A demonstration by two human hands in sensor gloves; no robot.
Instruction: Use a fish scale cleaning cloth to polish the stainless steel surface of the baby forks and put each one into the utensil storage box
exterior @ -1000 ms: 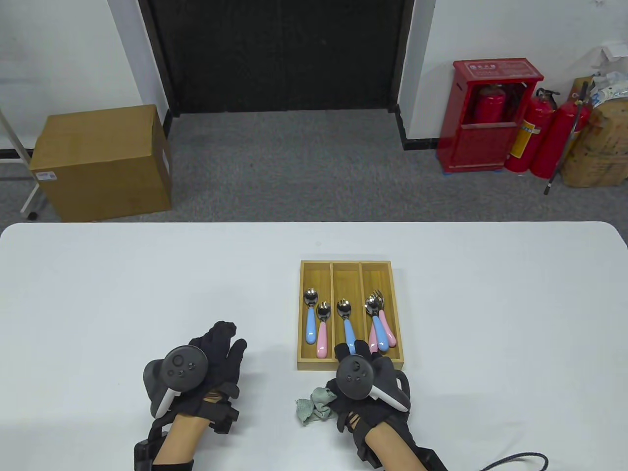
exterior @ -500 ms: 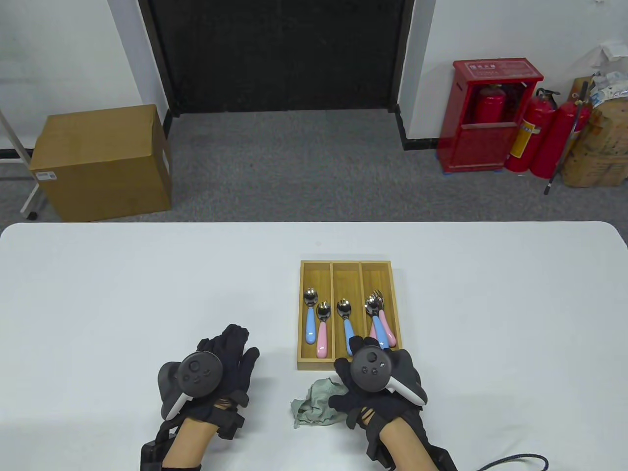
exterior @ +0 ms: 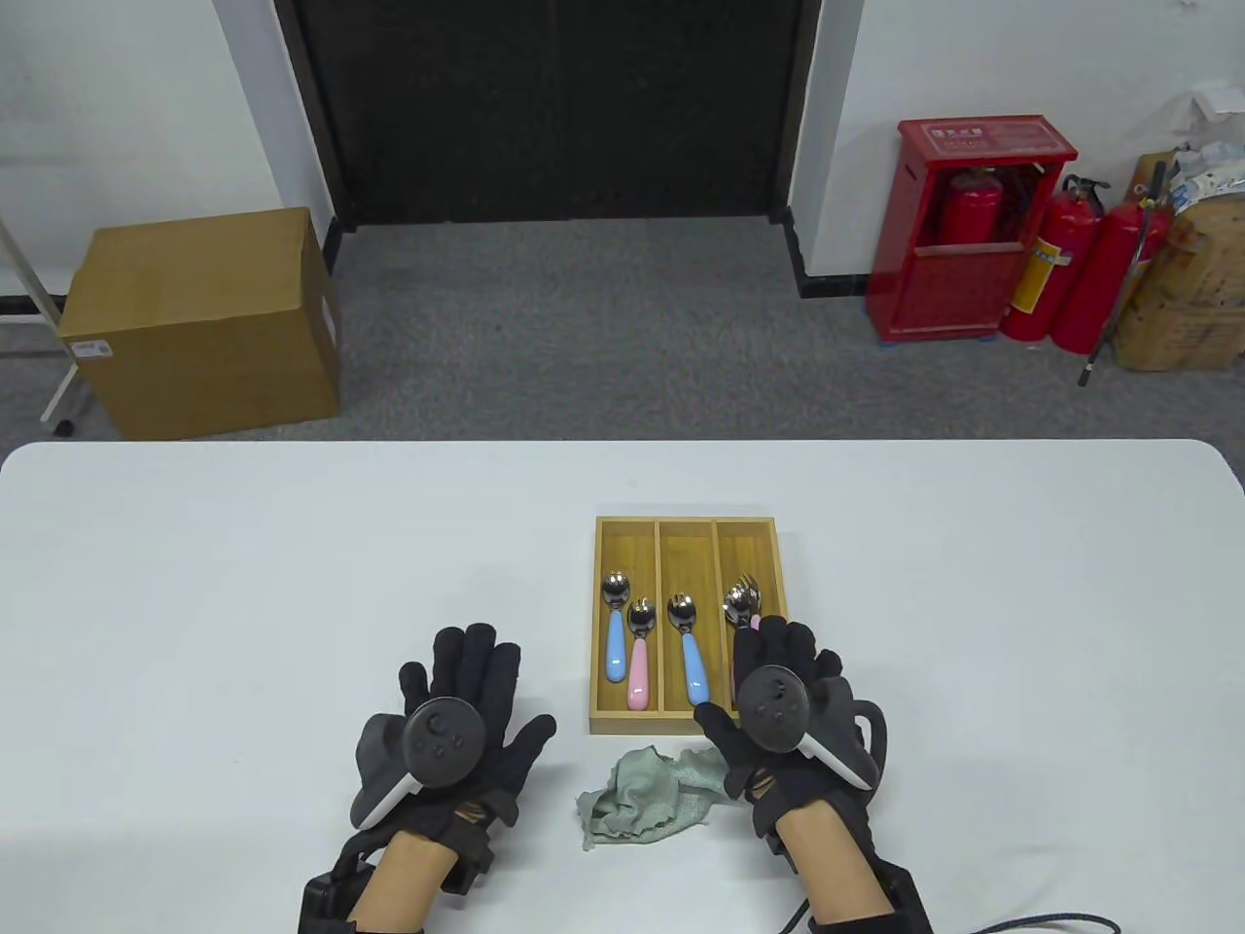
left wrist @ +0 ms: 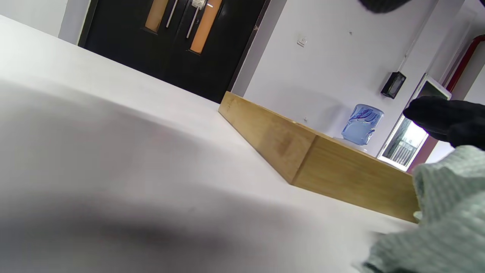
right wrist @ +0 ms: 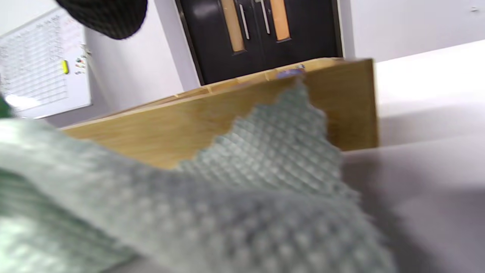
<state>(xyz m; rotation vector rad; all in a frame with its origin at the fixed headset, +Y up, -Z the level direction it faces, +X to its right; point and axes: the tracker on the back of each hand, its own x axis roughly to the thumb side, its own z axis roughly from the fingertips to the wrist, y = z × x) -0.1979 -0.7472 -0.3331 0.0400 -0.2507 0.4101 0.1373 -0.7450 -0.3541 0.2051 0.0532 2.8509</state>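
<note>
left hand [exterior: 457,715] flat, fingers spread | right hand [exterior: 778,696] likewise, over box [exterior: 627,525] (right compartment) | cloth [exterior: 647,793] loose

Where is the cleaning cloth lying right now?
In the table view the cleaning cloth lies crumpled on the table, just in front of the utensil storage box, between the two hands and beside the right hand.

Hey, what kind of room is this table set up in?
Probably an office or workroom used for recording, not a home: fire extinguishers beside a red cabinet, a cardboard box on grey carpet, a water cooler, and a wall whiteboard.
</note>
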